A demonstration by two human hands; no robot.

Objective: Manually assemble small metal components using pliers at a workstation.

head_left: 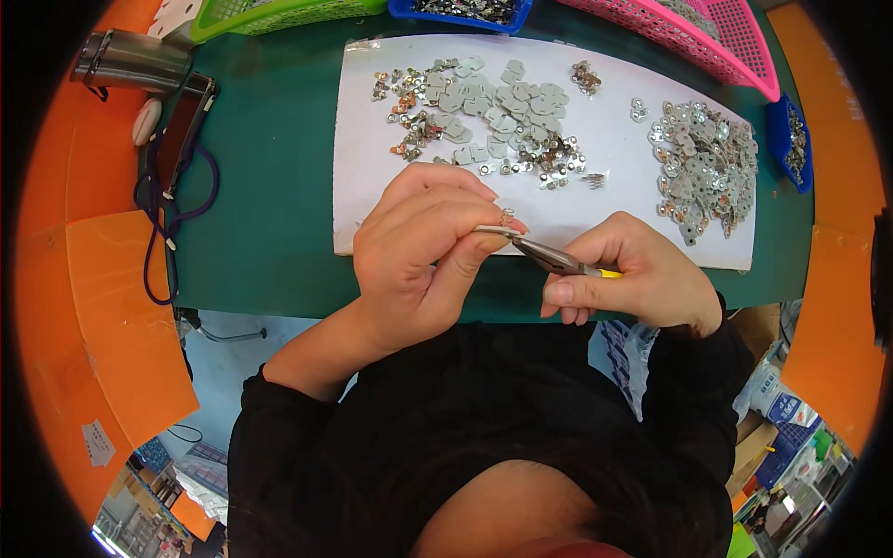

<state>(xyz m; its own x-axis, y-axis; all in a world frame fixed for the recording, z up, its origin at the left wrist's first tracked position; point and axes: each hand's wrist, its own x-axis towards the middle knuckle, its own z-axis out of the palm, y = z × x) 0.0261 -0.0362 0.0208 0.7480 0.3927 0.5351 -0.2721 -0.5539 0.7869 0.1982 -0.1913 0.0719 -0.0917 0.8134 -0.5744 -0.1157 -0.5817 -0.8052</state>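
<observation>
My left hand (419, 246) pinches a small flat grey plate (493, 230) with bits of metal on it between thumb and fingers. Wrapped round the handles of a pair of needle-nose pliers (553, 259) is my right hand (642, 274); a bit of yellow grip shows. The pliers' tips meet the plate's right end. Just beyond my hands, on a white board (633, 223), lie a loose pile of grey plates (530, 100) and scattered small metal pieces (558, 167). A heap of assembled plate pieces (702, 163) covers the board's right part.
Green (279, 19), blue (460, 13) and pink baskets (688, 46) line the far edge. A small blue tray (791, 144) sits at the right. On the left are a steel cup (139, 61) and a dark phone-like object (181, 130) with a purple cord (206, 186). Orange panels (121, 316) flank the table.
</observation>
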